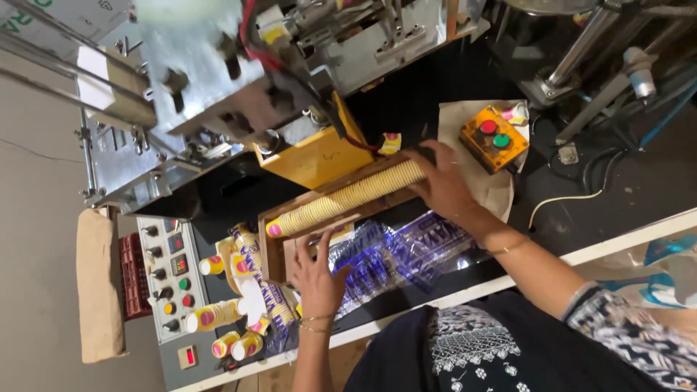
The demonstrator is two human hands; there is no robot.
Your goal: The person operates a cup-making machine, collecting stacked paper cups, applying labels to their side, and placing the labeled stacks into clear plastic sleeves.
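Left hand (317, 279) lower centre, grip open, fingers spread flat near end of wooden tray (274, 250), steadying it.
Right hand (441, 185) centre frame, grip curled over far end of long cup stack (345, 199); stack lies sideways in tray, kept aligned.
Plastic sleeves (396, 250) on desk (581, 185) between arms.
Loose cups (218, 316) lower left.
Machine (218, 94) upper frame blurred; thumb contact hidden.

Light is dim and uneven; the machine (218, 87) at the top blurs, and plastic wrappers (392, 254) glare.
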